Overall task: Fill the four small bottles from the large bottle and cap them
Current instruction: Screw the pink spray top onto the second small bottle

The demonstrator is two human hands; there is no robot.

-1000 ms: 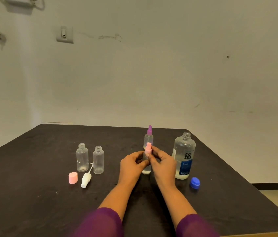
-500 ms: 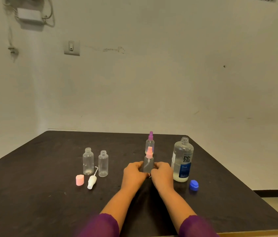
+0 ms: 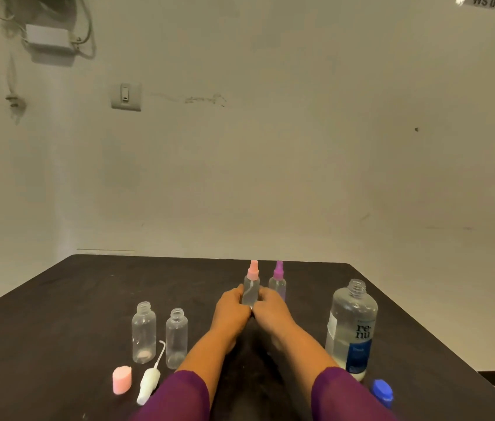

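1. Both hands are on the same thing here: the left hand (image 3: 232, 308) and right hand (image 3: 270, 311) are curled round the lower half of the pink-topped spray bottle (image 3: 251, 288), one from each side, knuckles nearly meeting in front.
2. That bottle is upright, mid-table and a bit to the far side. Its pink sprayer is on and sticks up above the fingers. Can't tell if its base is on the table (image 3: 57, 314), since the hands hide it.
3. Just to its right and slightly further back is the purple-topped spray bottle (image 3: 278, 282), upright with its top on, partly behind the right hand.
4. The large bottle (image 3: 352, 326) stands on the right, nearer than those two. The neck is open with no cap, and there's clear liquid inside and a blue label low down.
5. Its blue cap (image 3: 381, 389) lies on the table just near and right of it, close to the table's edge.
6. On the left are two uncapped small bottles side by side: the left clear bottle (image 3: 144, 332) and the right clear bottle (image 3: 176, 338). Both look empty.
7. In front of them lie a loose pink cap (image 3: 122, 379) and a white sprayer top (image 3: 149, 382) on its side, its thin tube pointing up between the two bottles.
8. Purple sleeves (image 3: 176, 396) show at the bottom of the view.
9. The wall behind has a light switch (image 3: 126, 96) and a white box (image 3: 48, 41) with cables.
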